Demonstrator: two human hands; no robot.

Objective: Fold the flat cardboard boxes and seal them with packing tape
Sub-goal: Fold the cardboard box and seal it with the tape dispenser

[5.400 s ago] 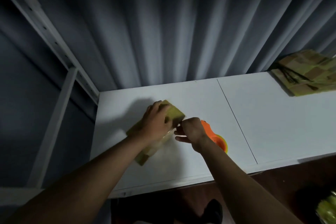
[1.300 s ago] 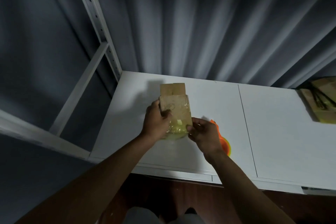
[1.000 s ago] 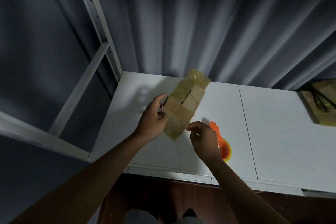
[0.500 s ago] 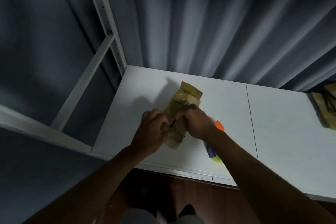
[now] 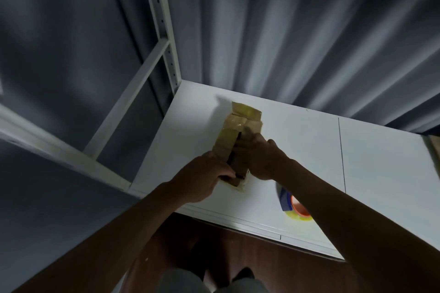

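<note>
The cardboard box (image 5: 239, 135) lies on the white shelf board (image 5: 297, 150), long axis running from about 6 o'clock near me up toward 12, its far end free and pointing at the grey curtain (image 5: 285, 31). Glossy tape covers its top faces; a dark seam runs down the middle between the flaps. My left hand (image 5: 202, 179) sits at the near end, on the box's 8 o'clock side, fingers curled round that lower left edge and closing on the flap there. My right hand (image 5: 258, 159) comes in from 4 o'clock, curled over the right flap at mid-length, knuckles up, fingertips bent onto the cardboard beside the seam; the exact finger contact under the palm I cannot tell. So the box reaches from between my two hands away toward 12 o'clock, more than half of it uncovered beyond my knuckles. The near corner pokes out below my left hand, close to the front edge of the board. The tape dispenser (image 5: 294, 204), orange with a blue part and a yellowish roll, rests on the board at about 4 o'clock from the box, partly under my right forearm, well apart from the box. A white rack upright (image 5: 159, 19) stands at 11 o'clock.
</note>
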